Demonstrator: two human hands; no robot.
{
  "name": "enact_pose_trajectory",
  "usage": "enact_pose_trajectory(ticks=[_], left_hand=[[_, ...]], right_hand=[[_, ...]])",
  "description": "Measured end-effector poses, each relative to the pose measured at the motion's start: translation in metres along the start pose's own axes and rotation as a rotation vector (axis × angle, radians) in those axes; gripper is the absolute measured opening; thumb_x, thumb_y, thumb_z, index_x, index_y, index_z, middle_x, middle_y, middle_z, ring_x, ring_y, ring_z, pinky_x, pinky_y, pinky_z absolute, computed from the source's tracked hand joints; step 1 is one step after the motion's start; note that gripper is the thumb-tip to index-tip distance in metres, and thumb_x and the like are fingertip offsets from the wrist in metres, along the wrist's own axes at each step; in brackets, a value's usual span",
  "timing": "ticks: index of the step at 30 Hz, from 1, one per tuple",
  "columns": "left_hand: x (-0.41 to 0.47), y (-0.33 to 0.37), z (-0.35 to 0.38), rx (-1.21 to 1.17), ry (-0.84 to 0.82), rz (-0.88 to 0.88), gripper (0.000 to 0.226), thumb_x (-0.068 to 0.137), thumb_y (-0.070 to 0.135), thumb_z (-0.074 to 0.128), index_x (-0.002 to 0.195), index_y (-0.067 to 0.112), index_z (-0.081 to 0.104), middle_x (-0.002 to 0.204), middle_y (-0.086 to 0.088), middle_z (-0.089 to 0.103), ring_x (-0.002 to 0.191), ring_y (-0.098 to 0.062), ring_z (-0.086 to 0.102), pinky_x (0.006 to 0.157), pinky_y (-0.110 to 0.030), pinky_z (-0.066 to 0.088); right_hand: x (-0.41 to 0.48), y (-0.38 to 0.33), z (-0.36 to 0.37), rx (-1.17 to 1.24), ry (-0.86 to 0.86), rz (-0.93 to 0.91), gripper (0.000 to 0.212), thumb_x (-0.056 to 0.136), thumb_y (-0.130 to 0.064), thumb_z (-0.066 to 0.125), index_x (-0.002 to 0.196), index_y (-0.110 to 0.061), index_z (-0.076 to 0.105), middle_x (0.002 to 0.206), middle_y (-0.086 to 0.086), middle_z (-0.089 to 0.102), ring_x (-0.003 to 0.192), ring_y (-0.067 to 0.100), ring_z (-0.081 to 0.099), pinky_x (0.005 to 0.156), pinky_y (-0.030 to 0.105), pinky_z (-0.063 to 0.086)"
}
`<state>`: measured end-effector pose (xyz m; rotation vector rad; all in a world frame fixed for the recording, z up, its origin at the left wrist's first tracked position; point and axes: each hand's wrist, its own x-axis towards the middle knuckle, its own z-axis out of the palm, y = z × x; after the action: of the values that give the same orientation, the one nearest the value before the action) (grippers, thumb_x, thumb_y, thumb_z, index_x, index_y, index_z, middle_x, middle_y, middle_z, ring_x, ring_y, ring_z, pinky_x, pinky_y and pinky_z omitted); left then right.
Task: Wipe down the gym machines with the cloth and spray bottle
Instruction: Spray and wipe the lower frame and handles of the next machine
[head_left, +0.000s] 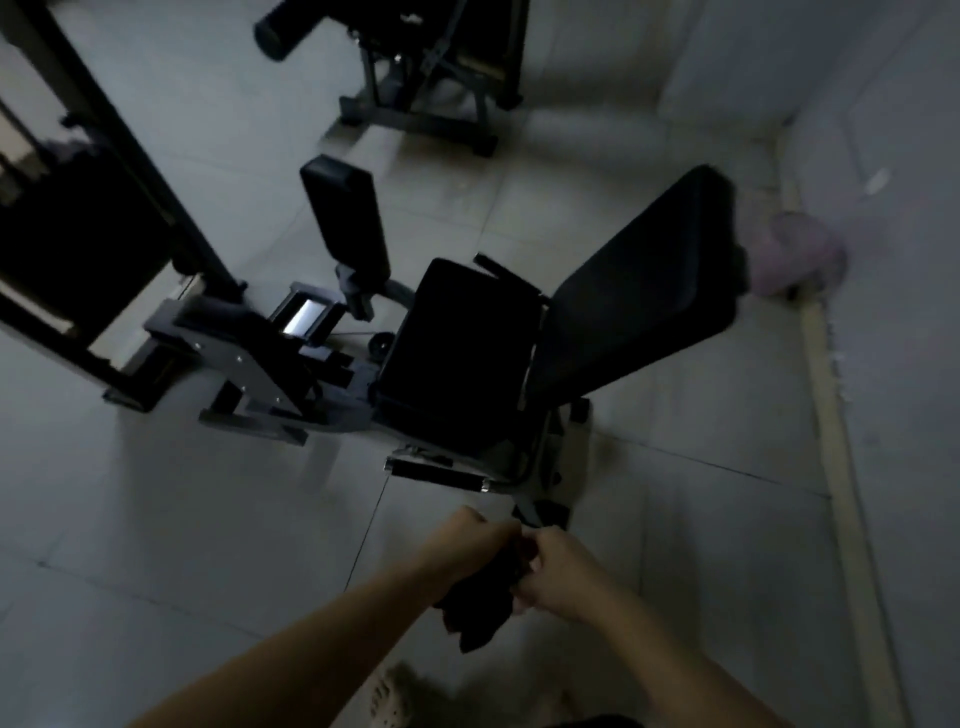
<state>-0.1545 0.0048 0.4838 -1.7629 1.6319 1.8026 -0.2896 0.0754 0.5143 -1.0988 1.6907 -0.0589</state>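
Gripping a dark cloth (480, 610) between them, the left hand (470, 543) and right hand (561, 574) meet low in the dim view, the fingers (530, 566) of both curled in and pinching the bunched fabric, whose loose end hangs below the fists. Just beyond stands the gym machine (260, 369), its black seat (457, 353) and tilted backrest (639, 291) on a metal frame, resting on the pale tiled floor (156, 519).

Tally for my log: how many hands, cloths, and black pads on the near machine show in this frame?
Hands: 2, left hand and right hand, both gripping the cloth
Cloths: 1
Pads on the near machine: 3, seat, backrest, leg pad
Total: 6
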Motion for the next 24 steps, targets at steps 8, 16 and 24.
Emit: enact_pose_trajectory(ticks=[8,16,24], left_hand=[[-0.024,0.158,0.068,0.173,-0.084,0.05,0.03,0.084,0.042,0.071,0.078,0.013,0.07,0.078,-0.004,0.065,0.072,-0.017,0.063,0.065,-0.026,0.049],[0.015,0.326,0.185,0.249,-0.07,0.125,0.06,0.066,0.064,0.076,0.099,0.014,0.074,0.099,-0.006,0.072,0.091,-0.02,0.068,0.077,-0.027,0.054],[0.032,0.482,0.227,0.433,-0.118,0.245,0.041,0.091,0.054,0.063,0.075,0.017,0.069,0.067,0.001,0.06,0.057,-0.012,0.052,0.055,-0.024,0.041]], right_hand=[[-0.084,0.087,-0.142,0.202,0.112,-0.211,0.029,0.101,-0.023,0.048,0.083,-0.011,0.068,0.078,0.003,0.071,0.071,0.019,0.067,0.073,0.036,0.054],[-0.104,0.212,-0.317,0.186,0.045,-0.341,0.055,0.075,-0.008,0.065,0.127,-0.026,0.06,0.109,0.0,0.069,0.096,0.012,0.069,0.085,0.03,0.058],[-0.092,0.273,-0.449,-0.437,0.289,-0.59,0.062,0.076,-0.026,0.085,0.129,-0.022,0.053,0.104,-0.007,0.063,0.087,0.008,0.062,0.088,0.031,0.054]])
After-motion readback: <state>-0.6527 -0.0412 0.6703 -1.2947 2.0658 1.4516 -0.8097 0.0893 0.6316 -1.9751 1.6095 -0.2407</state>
